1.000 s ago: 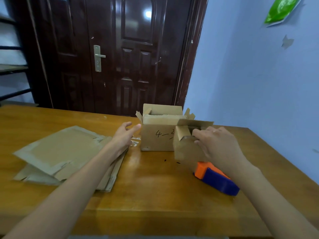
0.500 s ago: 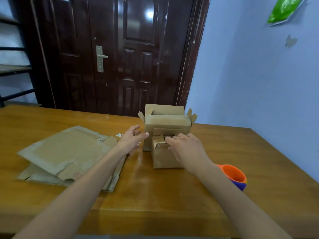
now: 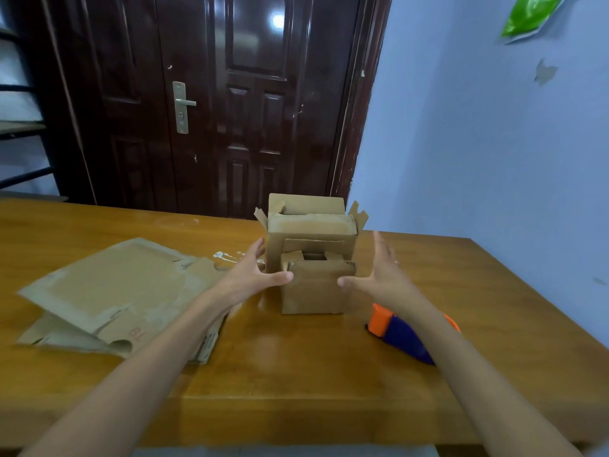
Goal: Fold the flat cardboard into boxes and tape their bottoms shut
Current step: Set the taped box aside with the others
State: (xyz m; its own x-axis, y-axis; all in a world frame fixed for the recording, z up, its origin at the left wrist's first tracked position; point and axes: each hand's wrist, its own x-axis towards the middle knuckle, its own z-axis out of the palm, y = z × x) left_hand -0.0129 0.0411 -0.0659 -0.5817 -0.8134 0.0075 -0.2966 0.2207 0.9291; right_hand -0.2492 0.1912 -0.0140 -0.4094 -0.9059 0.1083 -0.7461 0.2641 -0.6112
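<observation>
**Small box between two open hands on the bench**

The small box (image 3: pixel 314 288) stands upright on the wooden bench (image 3: pixel 296 374), a little right of the middle. Its top flaps are partly folded in, and a dark gap shows between them. Directly behind it, touching or almost touching, stands a larger box (image 3: pixel 311 232) with its top flaps open and spread to the sides.

The left hand (image 3: pixel 252 275) is open, with the fingers spread. Its thumb tip reaches the upper left corner of the small box, and the other fingers point toward the left side of the larger box. I cannot tell whether the thumb really presses on the cardboard. The right hand (image 3: pixel 379 275) is also open and holds nothing. Its palm faces left, the fingers point up and away, and the thumb tip is at the right edge of the small box. This hand looks slightly blurred.

On the left part of the bench lies a pile of flat cardboard (image 3: pixel 115 295), several sheets one over another, under the left forearm. To the right of the small box, near it, lies an orange and blue tape dispenser (image 3: pixel 398 334), partly hidden by the right forearm.

Behind the bench are a dark brown door (image 3: pixel 230 103) with a metal handle and a pale blue wall (image 3: pixel 478 143).
</observation>
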